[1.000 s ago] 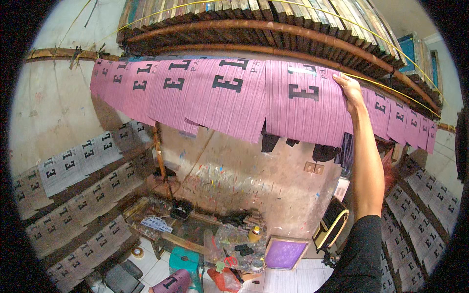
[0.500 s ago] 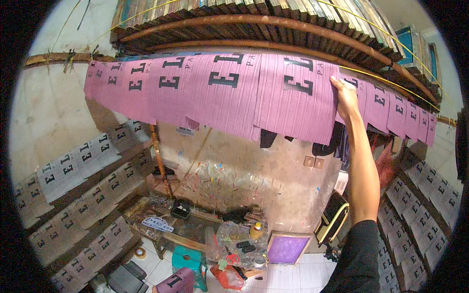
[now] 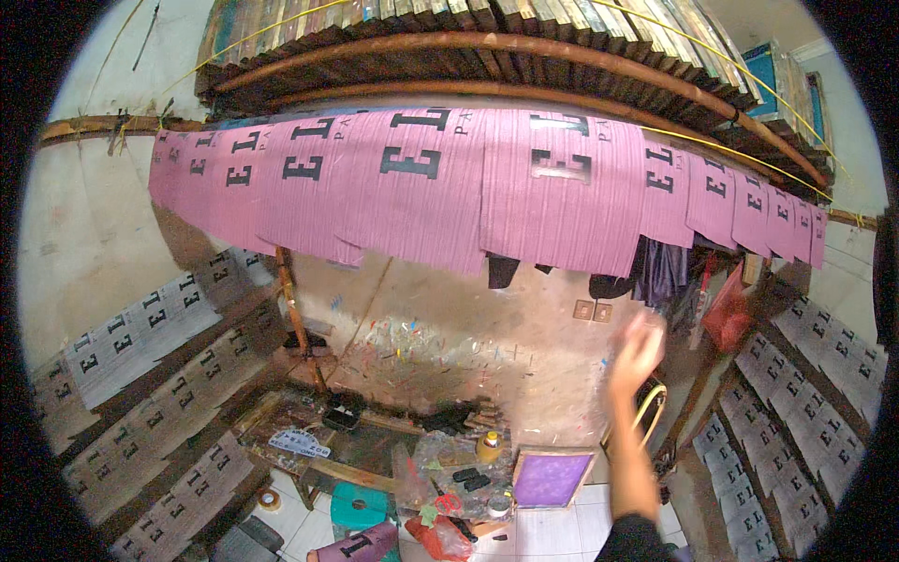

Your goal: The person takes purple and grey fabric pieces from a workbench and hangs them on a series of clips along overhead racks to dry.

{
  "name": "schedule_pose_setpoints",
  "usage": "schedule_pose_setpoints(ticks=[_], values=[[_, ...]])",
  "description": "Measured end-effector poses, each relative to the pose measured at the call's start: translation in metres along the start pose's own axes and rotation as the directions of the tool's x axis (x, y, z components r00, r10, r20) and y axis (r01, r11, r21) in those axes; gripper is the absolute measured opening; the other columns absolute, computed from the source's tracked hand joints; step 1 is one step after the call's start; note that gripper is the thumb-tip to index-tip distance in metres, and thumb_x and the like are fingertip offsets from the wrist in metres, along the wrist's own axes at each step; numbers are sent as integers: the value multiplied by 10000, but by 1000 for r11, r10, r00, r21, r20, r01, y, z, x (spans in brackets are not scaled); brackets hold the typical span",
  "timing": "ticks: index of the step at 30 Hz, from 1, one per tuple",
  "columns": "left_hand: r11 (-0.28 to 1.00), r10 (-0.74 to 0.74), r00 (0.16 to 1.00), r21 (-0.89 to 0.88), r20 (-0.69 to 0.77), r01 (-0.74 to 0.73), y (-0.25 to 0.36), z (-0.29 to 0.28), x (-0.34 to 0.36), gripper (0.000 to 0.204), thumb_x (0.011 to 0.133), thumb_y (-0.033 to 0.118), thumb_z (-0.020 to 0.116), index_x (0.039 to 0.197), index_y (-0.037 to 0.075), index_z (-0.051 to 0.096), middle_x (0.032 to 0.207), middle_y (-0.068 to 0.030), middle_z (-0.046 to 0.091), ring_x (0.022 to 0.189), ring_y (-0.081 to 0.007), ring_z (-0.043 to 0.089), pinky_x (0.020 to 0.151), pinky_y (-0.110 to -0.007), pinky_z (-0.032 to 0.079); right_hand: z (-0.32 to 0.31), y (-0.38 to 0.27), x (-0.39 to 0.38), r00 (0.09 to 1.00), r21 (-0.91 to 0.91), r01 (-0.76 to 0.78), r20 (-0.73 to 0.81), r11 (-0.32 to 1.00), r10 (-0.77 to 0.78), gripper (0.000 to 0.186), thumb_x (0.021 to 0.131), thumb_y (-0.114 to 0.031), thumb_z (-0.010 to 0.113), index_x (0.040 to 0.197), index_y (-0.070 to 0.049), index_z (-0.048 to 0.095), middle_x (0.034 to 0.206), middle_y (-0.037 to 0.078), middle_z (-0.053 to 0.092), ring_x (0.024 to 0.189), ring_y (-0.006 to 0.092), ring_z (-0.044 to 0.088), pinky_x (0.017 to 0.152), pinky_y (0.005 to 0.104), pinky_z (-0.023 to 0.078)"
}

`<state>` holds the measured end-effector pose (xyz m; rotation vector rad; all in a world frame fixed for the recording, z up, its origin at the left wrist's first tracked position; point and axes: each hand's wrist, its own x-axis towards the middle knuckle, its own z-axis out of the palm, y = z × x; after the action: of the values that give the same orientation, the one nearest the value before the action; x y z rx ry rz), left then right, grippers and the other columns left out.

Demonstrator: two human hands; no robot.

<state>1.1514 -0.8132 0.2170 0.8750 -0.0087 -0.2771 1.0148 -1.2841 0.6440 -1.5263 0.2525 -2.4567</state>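
Observation:
My right hand (image 3: 639, 348) is in front of the wall, below the hanging row of pink printed sheets (image 3: 562, 211) and apart from them. Motion blurs its fingers, so their pose is unclear. The pink sheets overlap along a rail and carry large black letters. At the lower edge, a curved bundle of pink printed sheets (image 3: 361, 543) pokes into view. Only a sliver of my left hand (image 3: 312, 555) shows at the bundle's left edge, gripping it; the rest is cut off by the frame.
Wooden frames (image 3: 468, 19) are packed on a rack overhead. Grey printed sheets (image 3: 169, 412) hang in rows at left, and more (image 3: 777, 403) at right. Below stand a worktable (image 3: 375, 454), a teal stool (image 3: 359, 506) and a purple-screened frame (image 3: 552, 478). Dark cloth (image 3: 665, 272) hangs near my right hand.
My right hand has let go of the hanging pink sheets and dropped well below them. The sheet it touched now hangs in the row. The bundle at the lower edge has shifted slightly right.

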Motion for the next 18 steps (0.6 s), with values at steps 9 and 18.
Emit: schedule_pose_setpoints(ticks=[9,18], values=[[964,-265,935,58,234,259,-26,70,24,521,879,400,329,1143,-33,449,1055,-181,531,938,-293,544,795,-378,458,-123,5,-344,-670,-787,-597,595,154,445,476,908,-394,364,1191,-25,465,1157,106,522,1005,223,529,894,332,387],[886,-453,770,134,450,443,-62,83,39,582,880,472,283,1204,3,398,1110,-198,512,954,-325,539,771,-414,470,-118,-60,-236,-439,-505,-831,853,233,282,223,869,-122,506,1060,-21,558,966,36,605,859,106,550,778,271,447]])
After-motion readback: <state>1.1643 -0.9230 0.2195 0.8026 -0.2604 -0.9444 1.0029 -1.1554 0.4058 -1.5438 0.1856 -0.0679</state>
